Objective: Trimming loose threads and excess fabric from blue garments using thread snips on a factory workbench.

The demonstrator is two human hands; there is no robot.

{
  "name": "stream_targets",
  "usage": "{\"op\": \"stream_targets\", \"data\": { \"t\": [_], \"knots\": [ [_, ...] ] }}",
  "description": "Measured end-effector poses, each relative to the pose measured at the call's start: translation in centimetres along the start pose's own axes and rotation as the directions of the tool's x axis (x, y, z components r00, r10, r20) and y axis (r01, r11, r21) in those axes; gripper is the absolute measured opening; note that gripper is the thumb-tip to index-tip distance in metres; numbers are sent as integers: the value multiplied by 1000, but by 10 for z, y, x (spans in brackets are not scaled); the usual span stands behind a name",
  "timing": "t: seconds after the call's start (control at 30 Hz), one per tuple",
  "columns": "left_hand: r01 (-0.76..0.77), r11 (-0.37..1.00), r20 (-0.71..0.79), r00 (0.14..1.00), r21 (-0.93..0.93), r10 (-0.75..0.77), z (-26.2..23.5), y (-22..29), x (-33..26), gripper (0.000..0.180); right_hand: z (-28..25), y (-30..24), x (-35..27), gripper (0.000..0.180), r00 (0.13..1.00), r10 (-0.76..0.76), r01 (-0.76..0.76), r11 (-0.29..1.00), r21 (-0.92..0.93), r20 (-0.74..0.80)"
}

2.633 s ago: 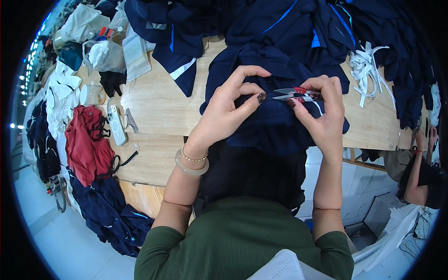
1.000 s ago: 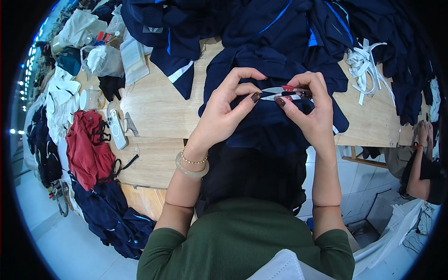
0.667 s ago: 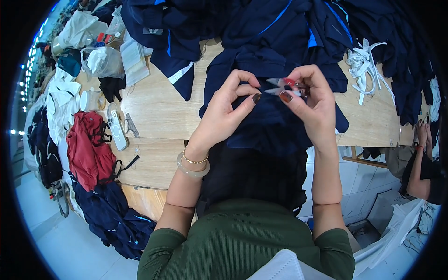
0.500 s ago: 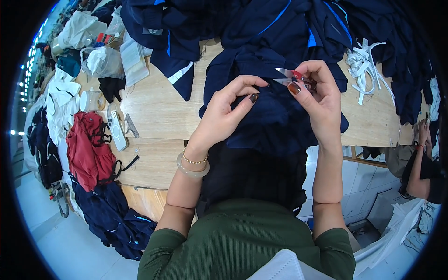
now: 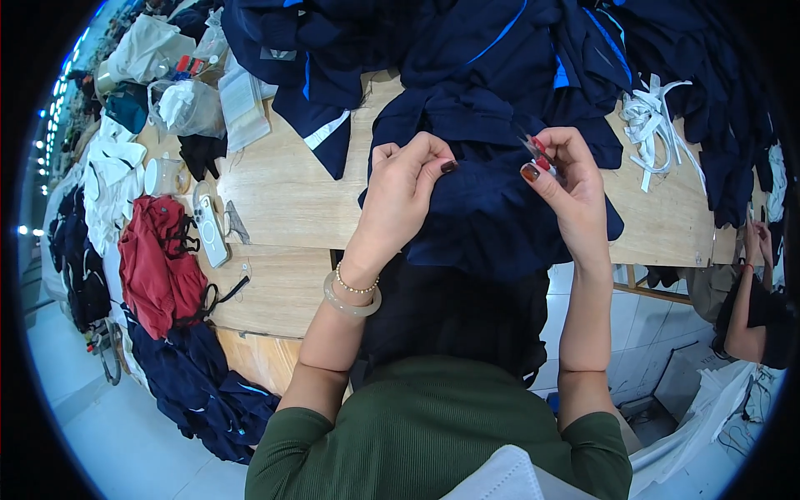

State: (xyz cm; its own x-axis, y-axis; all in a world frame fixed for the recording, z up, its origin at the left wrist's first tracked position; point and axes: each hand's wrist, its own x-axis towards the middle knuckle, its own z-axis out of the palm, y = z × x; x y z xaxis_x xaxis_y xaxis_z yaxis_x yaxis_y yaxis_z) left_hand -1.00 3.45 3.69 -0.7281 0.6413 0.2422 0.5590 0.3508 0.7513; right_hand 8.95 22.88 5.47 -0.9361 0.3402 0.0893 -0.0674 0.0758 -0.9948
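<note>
A navy garment (image 5: 492,212) lies bunched over the near edge of the table, below both hands. Above its left part, my left hand (image 5: 397,190) is closed, thumb and forefinger pinched together. Whatever they pinch, if anything, is too small to make out. My right hand (image 5: 577,193) grips a small pair of thread snips (image 5: 540,155) with red on the handle. Their blades point up and to the left, over the garment and apart from my left hand.
More navy garments with blue stripes (image 5: 467,37) are heaped at the back. White straps (image 5: 652,121) lie to the right. On the left are a red bag (image 5: 160,271), a phone (image 5: 210,229) and a plastic bag (image 5: 185,108). Another person's hand (image 5: 757,242) shows far right.
My left fingers have closed into a pinch and drawn slightly left, away from the snips. In my right hand the snips have turned, blades now pointing more upward.
</note>
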Motion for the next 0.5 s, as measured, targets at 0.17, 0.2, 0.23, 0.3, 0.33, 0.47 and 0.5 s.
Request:
{"op": "stream_targets", "data": {
  "t": [0.17,0.2,0.23,0.3,0.33,0.47,0.5],
  "knots": [
    [188,859,39,980,-476,-193,8,-7,-2,6,15,7,-1,33,990,119,-115,992,-56,74],
    [188,860,39,980,-475,-193,7,-4,-4,6,17,10,0,33,990,118,-114,992,-54,75],
    [183,803,83,983,-568,-166,4,3,-4,11,19,16,-1,32,984,160,-154,986,-69,82],
    [183,735,125,983,-653,-133,2,8,-3,18,19,28,0,26,969,235,-224,965,-138,70],
    [168,760,170,983,-628,-77,0,8,-3,26,19,35,-1,26,969,236,-225,965,-137,69],
    [143,795,228,974,-590,-6,0,-4,-8,42,23,45,-2,22,989,141,-140,989,-47,38],
    [143,795,228,974,-590,-6,0,-5,-9,42,24,45,-3,19,995,103,-102,994,-34,17]
  ]
}}
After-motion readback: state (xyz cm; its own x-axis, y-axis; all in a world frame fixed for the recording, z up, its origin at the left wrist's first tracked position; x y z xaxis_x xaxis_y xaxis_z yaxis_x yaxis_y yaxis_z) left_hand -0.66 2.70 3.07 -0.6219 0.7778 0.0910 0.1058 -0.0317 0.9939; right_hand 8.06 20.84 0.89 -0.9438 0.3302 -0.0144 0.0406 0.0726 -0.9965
